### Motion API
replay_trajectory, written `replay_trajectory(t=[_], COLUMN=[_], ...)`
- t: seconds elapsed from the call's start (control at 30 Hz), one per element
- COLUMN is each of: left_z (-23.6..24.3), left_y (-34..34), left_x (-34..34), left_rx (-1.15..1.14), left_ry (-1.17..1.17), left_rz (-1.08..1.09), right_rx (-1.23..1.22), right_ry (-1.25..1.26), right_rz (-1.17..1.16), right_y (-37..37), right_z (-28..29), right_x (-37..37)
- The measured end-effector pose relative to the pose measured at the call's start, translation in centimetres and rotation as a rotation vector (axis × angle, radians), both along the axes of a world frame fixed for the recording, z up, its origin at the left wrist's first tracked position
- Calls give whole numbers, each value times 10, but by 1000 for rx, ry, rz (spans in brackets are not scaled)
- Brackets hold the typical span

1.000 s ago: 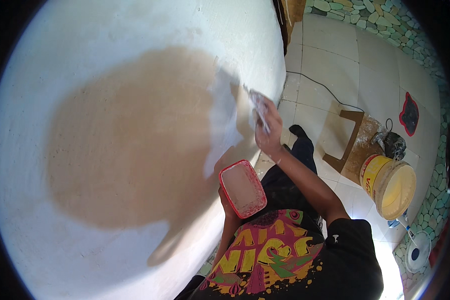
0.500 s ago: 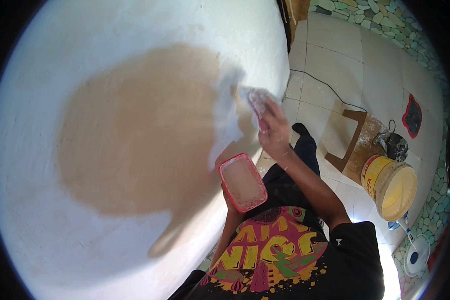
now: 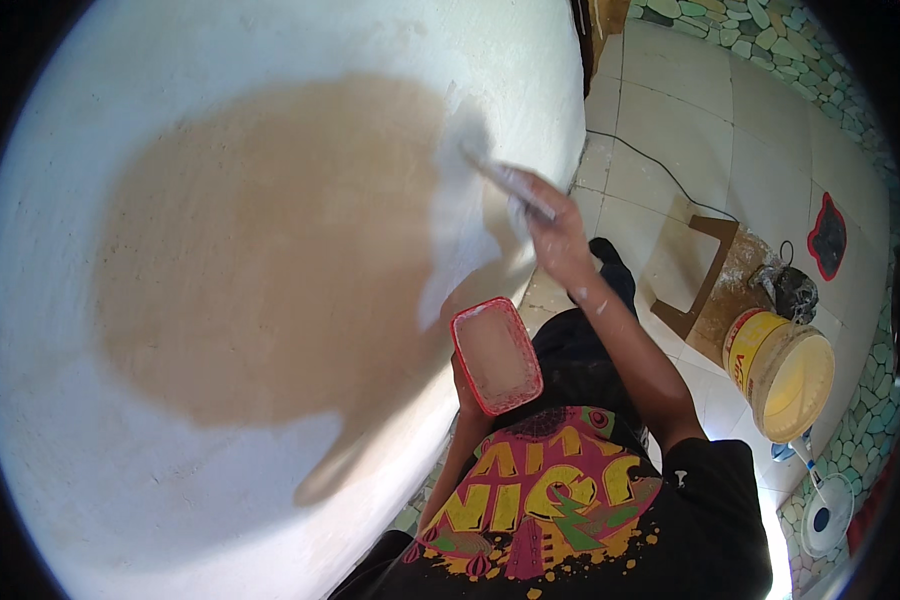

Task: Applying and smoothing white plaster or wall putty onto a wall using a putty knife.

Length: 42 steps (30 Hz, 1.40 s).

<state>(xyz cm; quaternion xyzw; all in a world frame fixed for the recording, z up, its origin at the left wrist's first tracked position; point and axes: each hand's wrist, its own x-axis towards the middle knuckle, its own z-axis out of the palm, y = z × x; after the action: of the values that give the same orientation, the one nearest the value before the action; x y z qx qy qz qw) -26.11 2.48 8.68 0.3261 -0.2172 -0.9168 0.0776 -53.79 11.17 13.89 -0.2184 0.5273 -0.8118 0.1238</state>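
Note:
My right hand [image 3: 558, 235] is closed around a flat putty knife [image 3: 513, 186], seen nearly edge-on and slightly blurred, its far end close to the white wall [image 3: 230, 480]. Whether the blade touches the wall, I cannot tell. Whitish smears mark the hand and wrist. Lower down, in front of my body, my left hand [image 3: 466, 392] grips a red rectangular tub [image 3: 537, 372] from its left side and underneath; most of those fingers are hidden. Smooth pale putty [image 3: 497, 355] fills much of the tub, and residue coats its rim.
To the right, a brown low stool [image 3: 715, 290] stands on the tiled floor [image 3: 670, 140], with a dark, dusty object [image 3: 796, 293] on it. Nearby are a yellow bucket [image 3: 805, 385], a dark red-edged mat [image 3: 827, 237] and a round white lid-like thing [image 3: 828, 515]. A cable [image 3: 660, 165] crosses the tiles.
My right hand has turned the putty knife from showing its broad face to nearly edge-on, its end now farther up and left. The tub has shifted slightly right in view.

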Motion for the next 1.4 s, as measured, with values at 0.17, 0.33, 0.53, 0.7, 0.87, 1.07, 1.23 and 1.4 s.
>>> replay_trajectory(t=[0.17, 0.33, 0.53, 0.7, 0.87, 1.07, 1.23, 1.4], left_z=[6, 7, 22, 25, 14, 30, 19, 22], left_y=[5, 2, 7, 9, -3, 8, 3, 4], left_x=[-4, -7, -12, -11, -3, -18, -10, -15], left_rx=[-55, -161, 30, 35, -328, 35, -61, -101], left_ry=[-11, 18, -79, -110, 64, -107, -85, -94], left_rz=[-27, -160, -66, -57, -250, -60, -77, -68], right_rx=[64, 142, 540, 457, 569, 527, 680, 895], right_ry=[107, 244, 315, 269, 432, 234, 381, 387], right_rz=[-95, 24, -399, -273, -173, -365, -277, -143], right_y=[-11, 5, 5, -13, -7, 12, -18, 12], right_z=[4, -22, -39, -60, -52, -20, -13, -13], right_x=[-2, 30, -6, 7, 28, -10, 20, 33])
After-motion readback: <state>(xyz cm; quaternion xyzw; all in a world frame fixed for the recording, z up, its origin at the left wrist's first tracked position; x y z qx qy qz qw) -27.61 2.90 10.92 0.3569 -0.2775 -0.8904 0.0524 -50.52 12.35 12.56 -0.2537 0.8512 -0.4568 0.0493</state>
